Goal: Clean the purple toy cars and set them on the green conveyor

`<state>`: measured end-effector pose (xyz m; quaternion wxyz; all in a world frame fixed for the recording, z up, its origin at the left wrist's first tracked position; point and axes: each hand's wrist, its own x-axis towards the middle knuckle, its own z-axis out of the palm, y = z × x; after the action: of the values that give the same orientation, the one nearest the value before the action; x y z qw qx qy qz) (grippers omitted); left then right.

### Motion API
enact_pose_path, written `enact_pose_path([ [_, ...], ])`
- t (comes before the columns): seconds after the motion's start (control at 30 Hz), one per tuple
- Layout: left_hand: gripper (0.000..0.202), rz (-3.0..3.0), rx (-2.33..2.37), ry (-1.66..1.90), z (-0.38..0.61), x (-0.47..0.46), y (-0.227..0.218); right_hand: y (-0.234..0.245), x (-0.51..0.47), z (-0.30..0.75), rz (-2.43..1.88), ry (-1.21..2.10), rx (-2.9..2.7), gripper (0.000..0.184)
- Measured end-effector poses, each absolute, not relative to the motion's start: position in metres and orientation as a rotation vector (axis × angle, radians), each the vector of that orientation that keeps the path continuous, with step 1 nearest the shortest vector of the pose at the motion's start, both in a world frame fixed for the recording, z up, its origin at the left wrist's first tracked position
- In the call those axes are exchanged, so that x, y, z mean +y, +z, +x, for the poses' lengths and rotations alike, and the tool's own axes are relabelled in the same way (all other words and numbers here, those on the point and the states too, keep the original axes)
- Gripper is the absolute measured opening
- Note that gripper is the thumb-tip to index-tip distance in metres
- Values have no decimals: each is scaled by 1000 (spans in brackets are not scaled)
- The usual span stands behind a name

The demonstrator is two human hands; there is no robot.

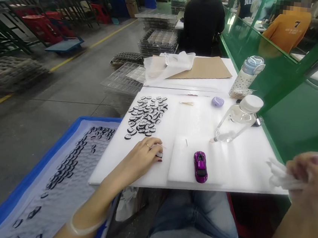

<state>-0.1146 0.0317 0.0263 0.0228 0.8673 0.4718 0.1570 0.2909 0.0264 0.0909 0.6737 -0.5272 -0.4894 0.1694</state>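
My left hand (140,157) rests on the white table top, fingers curled and closed around a small black-and-white piece (159,155) at the fingertips. A thin stick, perhaps a toothpick, seems to poke out by these fingers. Just beyond lie many similar black-and-white pieces (147,114) in a loose patch. At the right edge, blurred, my right hand (314,177) is closed on a crumpled white tissue (281,174). Between the hands, a purple toy car (201,167) sits on a raised white foam pad (180,170), near a short dark sliver (186,142).
A clear bottle with a white cap (236,121) stands right of the car. Behind it are a patterned bottle (245,77), a lilac case (217,101) and toothpicks (187,103). A blue-rimmed tray (36,174) with more pieces is at lower left. A person in black (203,21) sits ahead.
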Motion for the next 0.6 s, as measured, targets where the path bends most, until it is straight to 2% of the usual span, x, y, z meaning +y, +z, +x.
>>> enact_pose_path([
  [0.1, 10, 2553, 1523, 740, -112, 15, 32, 87, 8, 273, -1306, 502, -1073, 16],
  [0.2, 15, 2146, 1491, 1186, -92, -2, 45, 73, -5, 264, -1313, 567, -1089, 17],
  [0.3, 14, 1631, 1153, 1491, -51, -11, 54, 62, -9, 246, -1265, 572, -1208, 14],
  [0.43, 19, 893, 713, 1472, 1, -9, 52, 61, -8, 214, -1090, 538, -1489, 3],
  [0.6, 24, 556, 538, 1352, 15, -3, 47, 70, -5, 192, -882, 450, -1739, 22],
])
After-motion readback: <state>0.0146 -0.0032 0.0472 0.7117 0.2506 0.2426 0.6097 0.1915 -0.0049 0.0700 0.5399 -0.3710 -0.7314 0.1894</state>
